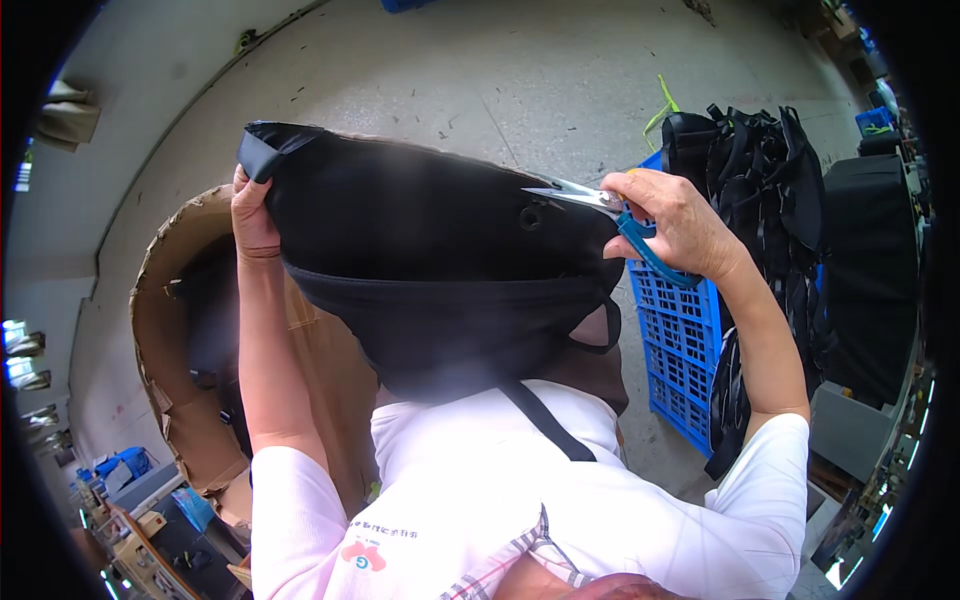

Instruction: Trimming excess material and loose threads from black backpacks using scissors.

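Note:
A black fabric bag (420, 225) is stretched out in front of me, its lower part resting against my lap and a black strap (545, 422) trailing over my white shirt. At its far left corner my left hand (254, 212) grips the bag's edge, with the fingers partly behind the cloth. My right hand (672, 222) holds scissors (650, 250) with blue handles. Their blades are parted and point left, over the bag's right side close to the upper edge. Just below the blades a small round eyelet (530, 217) shows in the fabric.
To my left stands a large open cardboard box (160, 300) with dark items inside. A blue plastic crate (680, 330) is on my right, with black bags and straps (765, 190) piled on it. Grey concrete floor (450, 75) stretches beyond, with small scraps lying on it.

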Demonstrator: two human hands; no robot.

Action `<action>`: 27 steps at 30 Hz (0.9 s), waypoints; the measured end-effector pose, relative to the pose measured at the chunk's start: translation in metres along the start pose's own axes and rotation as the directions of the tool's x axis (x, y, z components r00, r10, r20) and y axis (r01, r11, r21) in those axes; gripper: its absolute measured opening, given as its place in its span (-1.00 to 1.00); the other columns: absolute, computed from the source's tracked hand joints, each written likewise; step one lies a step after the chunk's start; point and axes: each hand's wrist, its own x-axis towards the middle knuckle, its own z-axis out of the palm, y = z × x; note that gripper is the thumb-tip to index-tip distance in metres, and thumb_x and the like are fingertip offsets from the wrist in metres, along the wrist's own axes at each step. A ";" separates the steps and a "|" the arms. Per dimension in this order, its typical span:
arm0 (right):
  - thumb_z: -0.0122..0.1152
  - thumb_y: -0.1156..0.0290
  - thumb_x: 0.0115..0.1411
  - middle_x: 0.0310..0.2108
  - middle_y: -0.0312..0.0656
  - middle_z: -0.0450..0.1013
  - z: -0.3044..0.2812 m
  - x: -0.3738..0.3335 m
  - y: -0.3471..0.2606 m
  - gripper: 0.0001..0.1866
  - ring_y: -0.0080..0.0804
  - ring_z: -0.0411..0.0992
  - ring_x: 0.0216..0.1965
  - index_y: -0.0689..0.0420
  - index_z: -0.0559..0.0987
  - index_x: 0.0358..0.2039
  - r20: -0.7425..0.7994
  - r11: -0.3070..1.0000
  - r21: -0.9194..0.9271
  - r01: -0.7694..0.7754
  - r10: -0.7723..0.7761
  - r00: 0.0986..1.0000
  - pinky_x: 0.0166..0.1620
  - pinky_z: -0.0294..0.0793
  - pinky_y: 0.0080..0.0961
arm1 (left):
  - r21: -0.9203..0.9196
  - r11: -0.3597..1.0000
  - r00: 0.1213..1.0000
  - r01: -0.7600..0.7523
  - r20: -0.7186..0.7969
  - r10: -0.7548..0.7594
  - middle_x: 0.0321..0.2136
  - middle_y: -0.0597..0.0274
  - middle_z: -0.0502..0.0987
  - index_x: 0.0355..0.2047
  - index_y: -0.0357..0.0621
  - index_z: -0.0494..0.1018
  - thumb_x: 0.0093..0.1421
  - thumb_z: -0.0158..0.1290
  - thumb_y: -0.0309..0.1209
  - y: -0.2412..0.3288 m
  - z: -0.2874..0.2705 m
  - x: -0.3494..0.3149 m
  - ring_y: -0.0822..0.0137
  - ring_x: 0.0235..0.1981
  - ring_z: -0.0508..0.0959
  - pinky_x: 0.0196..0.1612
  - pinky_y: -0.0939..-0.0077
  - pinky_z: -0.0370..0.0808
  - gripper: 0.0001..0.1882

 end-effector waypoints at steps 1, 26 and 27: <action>0.28 -0.08 -0.18 -0.51 -0.16 0.40 0.003 0.000 0.002 -0.38 -0.33 0.37 -0.55 0.19 0.44 -0.28 -0.029 0.999 -0.019 0.029 -0.030 0.999 -0.43 0.40 -0.47 | 0.001 1.000 1.000 -0.005 -0.011 0.005 -0.20 0.05 0.47 -0.12 -0.22 0.33 0.01 0.04 -0.53 -0.002 -0.002 0.001 0.17 -0.16 0.48 -0.03 0.28 0.41 -0.63; 0.25 -0.01 -0.09 -0.59 -0.16 0.40 0.017 0.041 0.001 -0.51 -0.27 0.42 -0.53 0.14 0.42 -0.35 -0.110 0.964 -0.141 0.225 -0.241 0.964 -0.42 0.44 -0.44 | -0.371 0.919 0.988 0.136 0.117 -0.100 -0.19 -0.02 0.47 -0.15 -0.24 0.39 -0.07 0.10 -0.18 -0.039 0.014 -0.007 0.07 -0.16 0.48 -0.01 0.16 0.36 -0.49; 0.25 -0.01 -0.09 -0.59 -0.16 0.40 0.017 0.040 0.001 -0.51 -0.27 0.42 -0.53 0.14 0.42 -0.35 -0.110 0.963 -0.139 0.230 -0.246 0.963 -0.42 0.44 -0.44 | -0.387 0.912 0.988 0.133 0.121 -0.093 -0.20 -0.03 0.48 -0.16 -0.24 0.40 -0.08 0.10 -0.18 -0.040 0.014 -0.007 0.06 -0.18 0.49 -0.02 0.16 0.38 -0.50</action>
